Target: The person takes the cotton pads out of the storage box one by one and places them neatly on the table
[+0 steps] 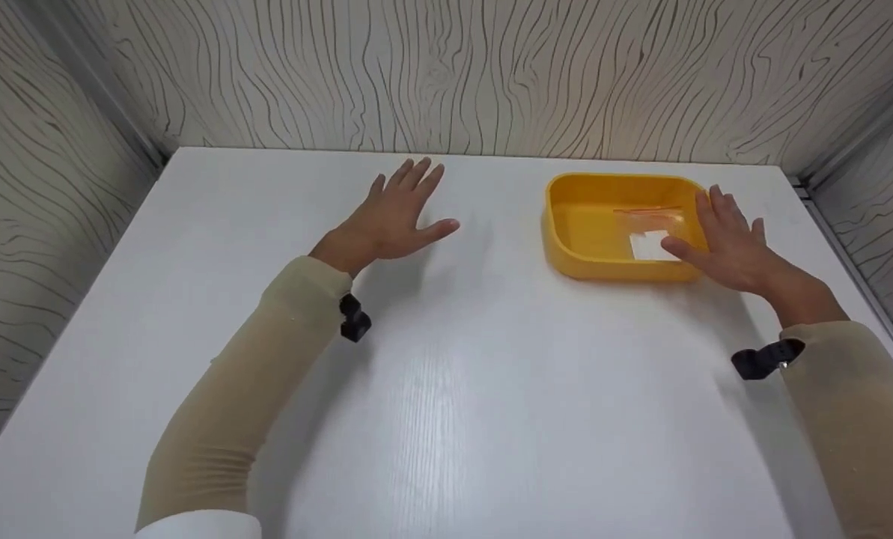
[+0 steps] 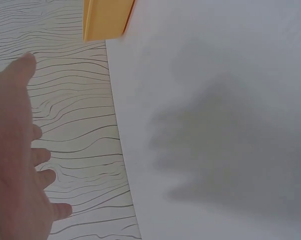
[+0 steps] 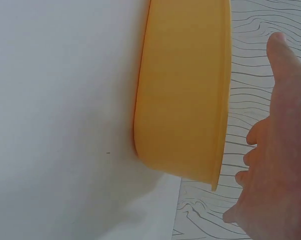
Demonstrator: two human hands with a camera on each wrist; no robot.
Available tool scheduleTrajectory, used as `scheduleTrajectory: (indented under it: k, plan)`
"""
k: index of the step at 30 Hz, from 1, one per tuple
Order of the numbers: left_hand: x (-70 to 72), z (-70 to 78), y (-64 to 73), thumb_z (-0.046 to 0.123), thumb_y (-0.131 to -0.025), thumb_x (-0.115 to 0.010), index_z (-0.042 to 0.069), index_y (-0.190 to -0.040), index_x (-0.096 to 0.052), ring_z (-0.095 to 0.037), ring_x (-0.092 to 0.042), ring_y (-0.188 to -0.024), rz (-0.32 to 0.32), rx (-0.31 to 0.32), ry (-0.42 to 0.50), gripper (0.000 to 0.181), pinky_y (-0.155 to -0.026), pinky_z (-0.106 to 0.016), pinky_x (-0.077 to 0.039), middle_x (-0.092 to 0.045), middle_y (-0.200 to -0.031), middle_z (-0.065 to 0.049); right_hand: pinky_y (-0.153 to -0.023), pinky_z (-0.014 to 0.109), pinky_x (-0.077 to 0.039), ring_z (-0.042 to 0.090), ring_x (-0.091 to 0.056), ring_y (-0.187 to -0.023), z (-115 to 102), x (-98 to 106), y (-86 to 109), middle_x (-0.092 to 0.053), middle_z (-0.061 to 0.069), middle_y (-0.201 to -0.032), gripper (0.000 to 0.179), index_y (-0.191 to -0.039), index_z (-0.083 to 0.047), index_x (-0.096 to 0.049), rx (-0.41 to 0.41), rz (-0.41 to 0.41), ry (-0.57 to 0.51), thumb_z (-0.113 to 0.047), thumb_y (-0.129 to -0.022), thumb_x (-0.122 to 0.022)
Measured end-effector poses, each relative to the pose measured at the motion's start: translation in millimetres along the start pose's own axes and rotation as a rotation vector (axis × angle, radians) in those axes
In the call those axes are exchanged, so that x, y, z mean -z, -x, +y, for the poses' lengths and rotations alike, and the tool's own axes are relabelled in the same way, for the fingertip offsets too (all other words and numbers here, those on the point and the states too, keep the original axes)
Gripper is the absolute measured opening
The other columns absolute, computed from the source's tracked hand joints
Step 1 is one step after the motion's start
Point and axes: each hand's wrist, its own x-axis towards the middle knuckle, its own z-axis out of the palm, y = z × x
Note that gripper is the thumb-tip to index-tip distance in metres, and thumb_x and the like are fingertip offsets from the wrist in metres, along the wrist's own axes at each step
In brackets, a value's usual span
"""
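A yellow plastic basin (image 1: 588, 269) stands toward the back right of the white table. Inside it lie a white piece (image 1: 647, 247) and a clear bag with an orange-red edge (image 1: 652, 217); part of the contents is hidden by my right hand (image 1: 732, 247). That hand hovers with spread fingers over the basin's right end, holding nothing, and the right wrist view shows it above the rim. My left hand (image 1: 397, 217) is held over the table to the left of the basin, fingers spread, its shadow on the tabletop below.
The white table (image 1: 491, 404) meets a wood-grain patterned wall (image 1: 446, 75) at the back. Similar panels rise on the left (image 1: 27, 187) and right (image 1: 884, 187). Both sleeves carry a small black device at the wrist.
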Motion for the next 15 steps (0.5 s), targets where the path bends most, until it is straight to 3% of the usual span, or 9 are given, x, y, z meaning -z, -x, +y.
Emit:
scheduleTrajectory:
  k: [11, 15]
  plan:
    - [-0.9, -0.2, 15.8, 0.071, -0.099, -0.038, 0.017, -0.165, -0.005, -0.026, 0.001, -0.157, 0.007, 0.003, 0.0, 0.091, -0.124, -0.057, -0.004, -0.003, -0.171, -0.007, -0.114, 0.068, 0.015, 0.046, 0.027, -0.147, 5.0, -8.9, -1.7, 0.035, 0.024, -0.158, 0.117, -0.151, 0.006, 0.025, -0.018, -0.047, -0.014, -0.066, -0.098, -0.05]
    - [-3.3, 1.9, 19.1, 0.071, -0.099, -0.038, 0.018, -0.165, -0.005, -0.026, 0.001, -0.157, 0.007, -0.003, -0.003, 0.091, -0.125, -0.057, -0.004, -0.003, -0.171, -0.006, -0.115, 0.068, 0.014, 0.047, 0.026, -0.147, 6.8, -12.5, -0.2, 0.033, 0.028, -0.158, 0.119, -0.151, 0.008, 0.024, -0.013, -0.03, -0.011, -0.065, -0.097, -0.052]
